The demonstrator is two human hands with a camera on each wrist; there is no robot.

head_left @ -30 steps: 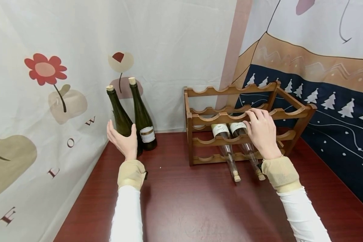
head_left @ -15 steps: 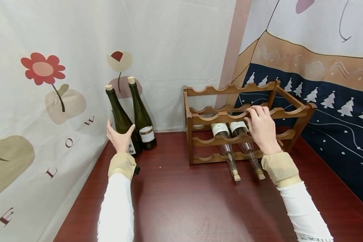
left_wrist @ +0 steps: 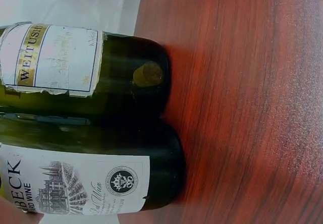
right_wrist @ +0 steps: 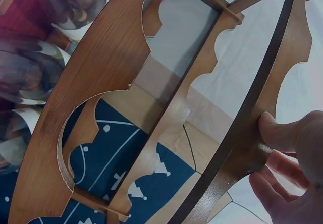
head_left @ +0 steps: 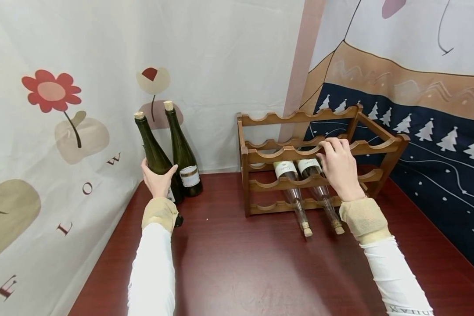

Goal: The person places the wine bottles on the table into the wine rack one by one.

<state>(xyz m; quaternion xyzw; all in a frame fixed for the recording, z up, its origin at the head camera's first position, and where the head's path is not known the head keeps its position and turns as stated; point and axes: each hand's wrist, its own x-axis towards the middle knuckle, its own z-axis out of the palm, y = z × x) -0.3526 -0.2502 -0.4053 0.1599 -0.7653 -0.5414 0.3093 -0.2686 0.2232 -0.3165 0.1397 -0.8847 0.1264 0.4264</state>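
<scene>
My left hand (head_left: 156, 179) grips a dark green wine bottle (head_left: 152, 145) low on its body, thumb on the near side, fingers partly hidden behind it. Beside it stands a second corked green wine bottle (head_left: 184, 153). Their bases touch or nearly touch in the left wrist view, where the gripped one shows a white label (left_wrist: 75, 183). With my right hand (head_left: 341, 169) I hold the top front rail of a wooden wine rack (head_left: 290, 154); in the right wrist view the thumb (right_wrist: 277, 133) presses one side of the rail, fingers on the other.
Inside the rack lie two corked bottles, a left one (head_left: 285, 168) and a right one (head_left: 309, 164), necks sticking out toward me. All stand on a dark red wooden table (head_left: 221, 267). A printed cloth (head_left: 229, 66) hangs close behind the bottles and rack.
My left hand has moved in around the left wine bottle and closed on it. The right hand stays on the rack's rail. The bottles have not visibly moved.
</scene>
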